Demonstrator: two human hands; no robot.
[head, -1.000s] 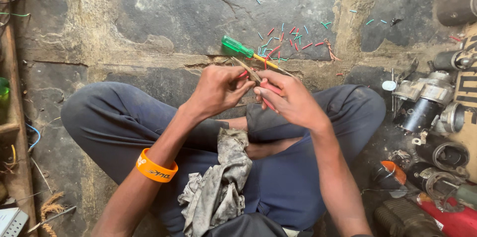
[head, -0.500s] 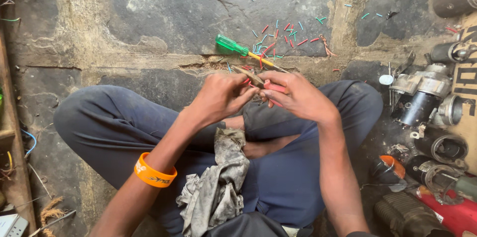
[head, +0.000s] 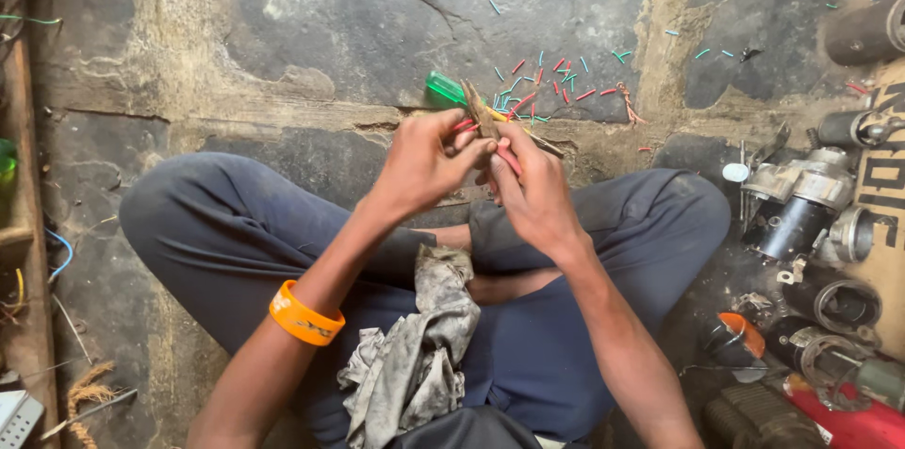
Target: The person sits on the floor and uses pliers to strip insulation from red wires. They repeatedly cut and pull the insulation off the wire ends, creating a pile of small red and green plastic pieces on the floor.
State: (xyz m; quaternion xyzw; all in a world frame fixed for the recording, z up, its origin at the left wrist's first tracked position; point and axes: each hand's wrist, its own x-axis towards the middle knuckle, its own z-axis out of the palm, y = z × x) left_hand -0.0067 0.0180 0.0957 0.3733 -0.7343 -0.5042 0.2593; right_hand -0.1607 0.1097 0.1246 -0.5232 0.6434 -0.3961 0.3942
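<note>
Both hands had lifted since the earlier frames, so that the thin brownish strip of stiff material [head: 479,113] now stood nearly upright in front of the green-handled screwdriver [head: 443,87] lying on the cracked grey stone floor [head: 283,16]; half a second before, the strip had pointed more to the side. The left hand [head: 422,163] was closed in a narrow pinch on the lower part of the strip, with a short red sleeve piece [head: 463,127] showing at its fingertips; the right hand [head: 533,187] was curled around another red piece [head: 509,162], its thumb touching the strip. Whether the red pieces were already slipped over anything could not be told; the fingers hid the joint. Judging by the scatter of cut red and green sleeve bits [head: 542,86] beyond the hands, a fair amount of cutting seemed done, while the fitting seemed only in hand. A grimy grey rag [head: 415,345] lay across the lap; an orange wristband [head: 305,314] sat on the left forearm; worn metal motor parts [head: 801,204] stood near the right knee.
</note>
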